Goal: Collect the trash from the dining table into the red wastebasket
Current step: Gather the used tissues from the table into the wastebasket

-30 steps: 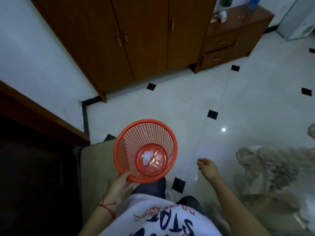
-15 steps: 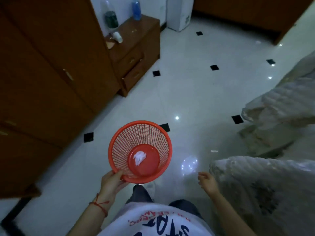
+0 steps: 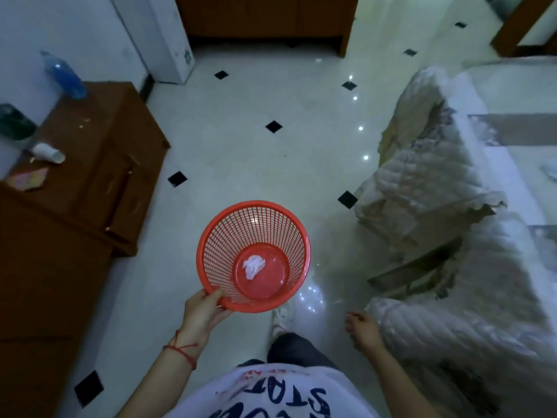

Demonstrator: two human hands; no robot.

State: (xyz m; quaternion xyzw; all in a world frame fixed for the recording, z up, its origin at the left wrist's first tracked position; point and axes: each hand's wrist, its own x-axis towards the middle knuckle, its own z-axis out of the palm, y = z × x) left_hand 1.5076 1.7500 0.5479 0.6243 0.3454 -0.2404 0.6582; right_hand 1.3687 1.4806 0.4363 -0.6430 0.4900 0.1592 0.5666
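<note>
My left hand [image 3: 202,312] grips the near rim of the red mesh wastebasket [image 3: 221,236] and holds it above the tiled floor, its mouth facing up at me. A crumpled white tissue [image 3: 253,266] lies on the basket's solid red bottom. My right hand [image 3: 361,328] hangs at my side with fingers loosely curled and nothing in it, close to a covered chair. The dining table shows only as a pale surface at the right edge [image 3: 512,95].
A brown drawer cabinet [image 3: 99,164] stands at the left with a blue bottle [image 3: 64,75], a dark bottle [image 3: 15,122] and a white cup [image 3: 48,152] on top. Chairs under quilted covers [image 3: 428,164] fill the right. White tiled floor [image 3: 241,146] runs ahead between them.
My view has swung right: the wardrobe slid out to the left, the drawer cabinet moved to the left edge, and the covered chairs and table came in on the right. The basket stays in my left hand.
</note>
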